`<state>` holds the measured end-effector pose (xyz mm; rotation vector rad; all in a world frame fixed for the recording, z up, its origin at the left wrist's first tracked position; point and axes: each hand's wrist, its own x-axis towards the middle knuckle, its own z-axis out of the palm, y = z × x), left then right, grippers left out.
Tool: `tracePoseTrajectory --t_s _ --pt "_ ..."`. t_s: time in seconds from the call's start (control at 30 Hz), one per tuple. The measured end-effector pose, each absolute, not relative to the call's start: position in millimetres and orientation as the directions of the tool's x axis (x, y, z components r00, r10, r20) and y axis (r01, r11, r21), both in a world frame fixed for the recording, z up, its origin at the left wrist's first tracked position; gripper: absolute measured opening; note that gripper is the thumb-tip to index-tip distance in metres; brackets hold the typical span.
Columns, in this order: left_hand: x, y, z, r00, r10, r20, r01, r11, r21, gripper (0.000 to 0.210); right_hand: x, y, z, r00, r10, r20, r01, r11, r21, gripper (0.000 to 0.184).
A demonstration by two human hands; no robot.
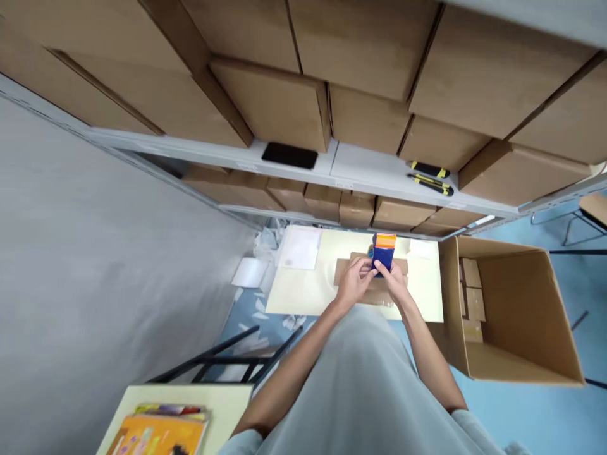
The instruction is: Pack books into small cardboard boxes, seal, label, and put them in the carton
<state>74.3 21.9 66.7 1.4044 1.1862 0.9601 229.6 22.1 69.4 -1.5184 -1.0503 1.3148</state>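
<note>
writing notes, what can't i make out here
In the head view:
Print on the blue and orange box: too small.
Part of the cardboard: behind left hand and right hand.
Orange booklet: lower end cut off by bottom edge.
Marks on the white sheet: too faint to read.

Tabletop (427,297) pale yellow. On it: brown cardboard (379,295), flat, near the middle; white sheet (301,248) toward the left end; smaller white paper (424,249) near far right corner. Grey shelf (365,164) above: brown cartons (365,41) in rows, dark flat slab (289,155) at front edge, two black-and-yellow tools (430,170) side by side. Second tabletop (232,404), lower left: orange booklet (159,436). Blue floor (592,341): white paper scraps (260,306).
</note>
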Motion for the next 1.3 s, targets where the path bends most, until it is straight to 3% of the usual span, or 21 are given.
tracePoseTrajectory --t_s 0.13,0.33,0.47,0.63,1.07,1.3 --pt "76.5 -5.4 50.5 0.176 0.977 -0.118 0.122 0.097 0.988 0.038 231.9 -3.1 58.1 0.085 0.934 -0.348 0.066 -0.353 -0.933 0.059" --pt "47.5 0.3 65.9 0.223 0.946 -0.236 0.015 0.239 0.971 0.053 236.1 -15.8 69.8 0.026 0.951 -0.308 0.187 -0.307 -0.933 0.063" --pt "21.5 10.1 97.0 0.142 0.980 -0.137 0.033 0.134 0.990 0.050 239.1 -26.7 85.7 -0.076 0.955 -0.287 0.316 -0.249 -0.915 0.059" --pt "5.6 11.9 126.7 0.268 0.964 0.004 0.125 -0.039 0.991 0.034 243.4 -40.7 100.2 -0.181 0.933 -0.311 0.458 -0.200 -0.866 0.061" --pt "-19.0 6.2 139.3 0.312 0.939 -0.143 0.219 0.075 0.973 0.027 242.1 -42.0 122.2 -0.362 0.895 -0.260 0.664 0.051 -0.746 0.049" --pt "-26.0 2.8 144.3 0.358 0.925 -0.127 0.274 0.025 0.961 0.025 240.5 -41.5 125.6 -0.397 0.851 -0.345 0.729 0.063 -0.682 0.050"
